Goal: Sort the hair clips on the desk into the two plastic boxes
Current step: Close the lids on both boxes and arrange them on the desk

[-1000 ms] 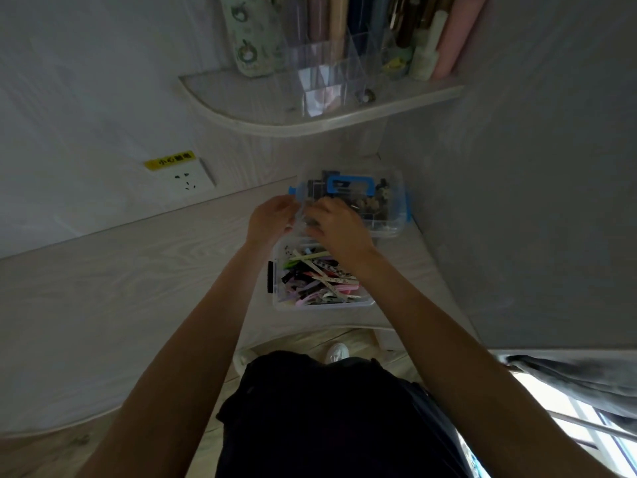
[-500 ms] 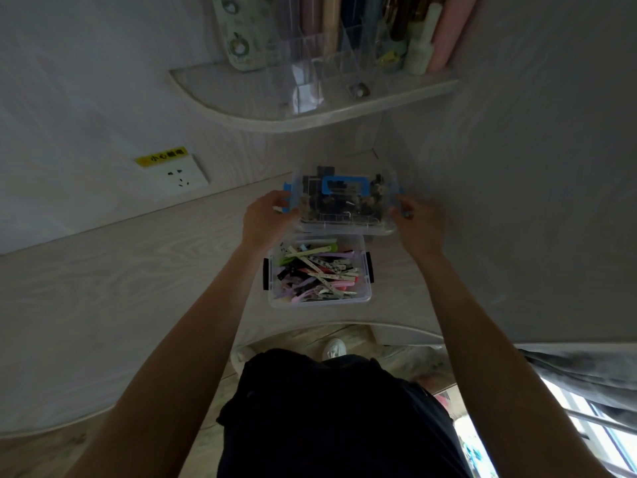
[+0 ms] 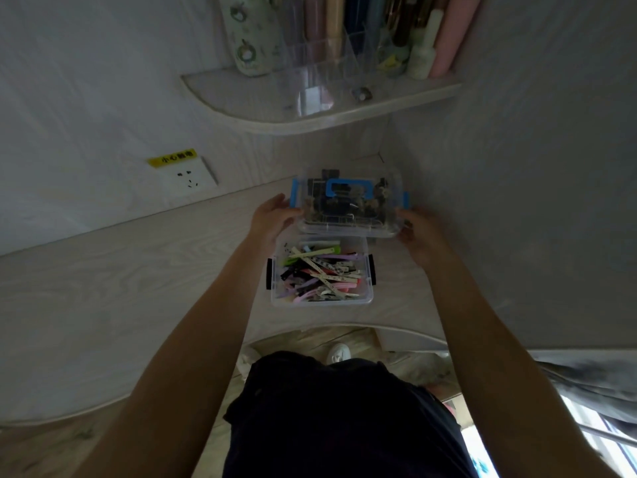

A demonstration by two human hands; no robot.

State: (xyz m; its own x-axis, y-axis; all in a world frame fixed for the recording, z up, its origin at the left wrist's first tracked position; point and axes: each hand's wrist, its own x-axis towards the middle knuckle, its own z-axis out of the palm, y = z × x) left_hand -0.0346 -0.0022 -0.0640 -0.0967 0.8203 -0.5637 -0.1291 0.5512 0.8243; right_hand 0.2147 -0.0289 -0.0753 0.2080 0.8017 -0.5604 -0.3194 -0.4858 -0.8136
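Note:
Two clear plastic boxes stand in the desk's far right corner. The far box (image 3: pixel 389 227) has a lid with a blue handle and blue latches, and dark hair clips show through it. My left hand (image 3: pixel 274 217) grips its left end and my right hand (image 3: pixel 418 225) grips its right end. The near box (image 3: pixel 322 301) has black latches and no lid. It is filled with several long coloured hair clips (image 3: pixel 319 276) in cream, pink, purple, green and black.
A curved shelf (image 3: pixel 310 124) with a clear organiser, bottles and tubes juts out above the boxes. A wall socket (image 3: pixel 188 177) with a yellow label sits on the left wall. The right wall is close to the boxes. The desk's front edge (image 3: pixel 341 327) curves inward near my body.
My right hand left the top of the far box and moved to its right end. Both hands now hold the lidded box by its ends.

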